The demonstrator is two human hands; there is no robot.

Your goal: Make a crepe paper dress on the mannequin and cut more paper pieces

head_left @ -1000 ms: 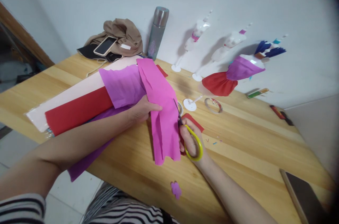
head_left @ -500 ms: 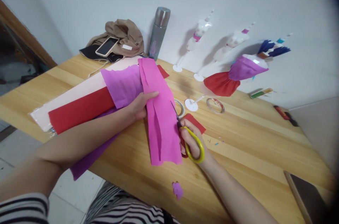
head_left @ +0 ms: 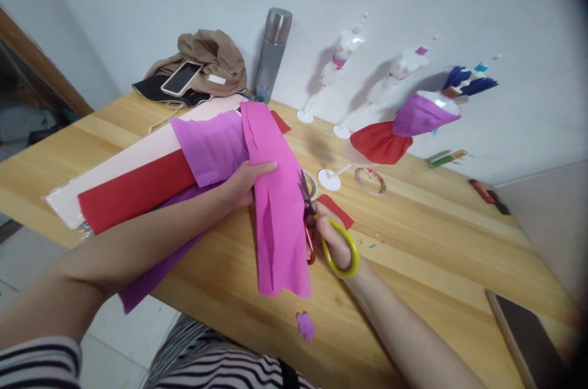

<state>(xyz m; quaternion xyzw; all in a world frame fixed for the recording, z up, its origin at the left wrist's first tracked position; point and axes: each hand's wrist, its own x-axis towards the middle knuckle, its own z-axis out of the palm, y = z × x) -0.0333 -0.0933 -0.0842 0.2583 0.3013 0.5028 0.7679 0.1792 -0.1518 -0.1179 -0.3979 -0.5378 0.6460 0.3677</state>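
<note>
A long folded sheet of pink crepe paper [head_left: 287, 230] hangs slanting over the table, with a fold running down its lower part. My left hand [head_left: 243, 184] is closed on its left edge, thumb flat on top. In my right hand [head_left: 331, 241] are scissors [head_left: 308, 210] with a yellow and a red handle loop. Their dark blades point up and away, parted, at the right edge of the pink paper. Left of the paper lie a purple crepe piece [head_left: 214, 147] and a red crepe roll [head_left: 138, 190]. A small purple cut-out [head_left: 305, 326] rests near the table's front edge.
Behind stand a thermos [head_left: 272, 55], a brown cloth bag [head_left: 215, 58] with a phone [head_left: 181, 78], and several white stands, one wearing a purple and red dress [head_left: 381, 143]. Tape rolls [head_left: 371, 181], a red scrap [head_left: 336, 210] and a dark tablet-like object [head_left: 528, 340] lie rightward.
The scissors have opened wider, their handle loops further apart, and moved slightly along the paper's right edge. My left hand keeps its hold. The whole view has shifted a little.
</note>
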